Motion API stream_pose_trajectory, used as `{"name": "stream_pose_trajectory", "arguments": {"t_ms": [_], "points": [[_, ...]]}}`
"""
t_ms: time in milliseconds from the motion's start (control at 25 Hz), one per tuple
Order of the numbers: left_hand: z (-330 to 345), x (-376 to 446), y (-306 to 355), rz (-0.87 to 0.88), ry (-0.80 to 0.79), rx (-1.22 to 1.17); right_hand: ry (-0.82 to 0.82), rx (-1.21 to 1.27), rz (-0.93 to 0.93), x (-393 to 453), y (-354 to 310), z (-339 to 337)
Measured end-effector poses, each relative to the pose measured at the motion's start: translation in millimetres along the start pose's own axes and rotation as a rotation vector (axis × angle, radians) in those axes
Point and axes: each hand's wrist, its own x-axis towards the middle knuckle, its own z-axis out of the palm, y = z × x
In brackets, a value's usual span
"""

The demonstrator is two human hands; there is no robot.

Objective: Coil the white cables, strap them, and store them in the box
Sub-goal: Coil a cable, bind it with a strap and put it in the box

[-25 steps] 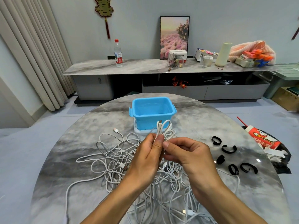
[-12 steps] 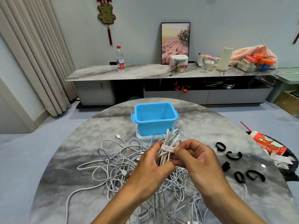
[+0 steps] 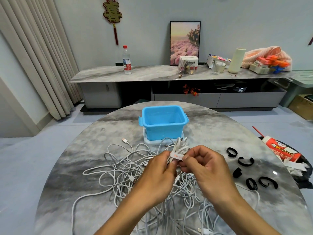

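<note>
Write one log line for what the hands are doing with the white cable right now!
step: strapping | left hand: grips coiled cable | right hand: pinches white strap round it | blue box: open, empty | black straps: loose on table

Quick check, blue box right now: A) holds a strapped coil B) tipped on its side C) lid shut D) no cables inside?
D: the blue box stands upright and open with no cable showing inside, while the left hand and right hand hold the one coiled white cable in front of it, both pinching a white strap on it.
</note>
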Motion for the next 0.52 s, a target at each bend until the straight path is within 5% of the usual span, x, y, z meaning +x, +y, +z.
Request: {"name": "stream_pose_trajectory", "arguments": {"t_ms": [160,520], "points": [[7.1,-0.3,-3.5,-0.033,-0.028,0.064,0.062,-0.139,-0.034,2.0,4.5,-1.2],[1.3,-1.8,3.2,-0.255,-0.156,-0.499,0.008,0.139,0.066,7.4,2.9,-5.7]]}}
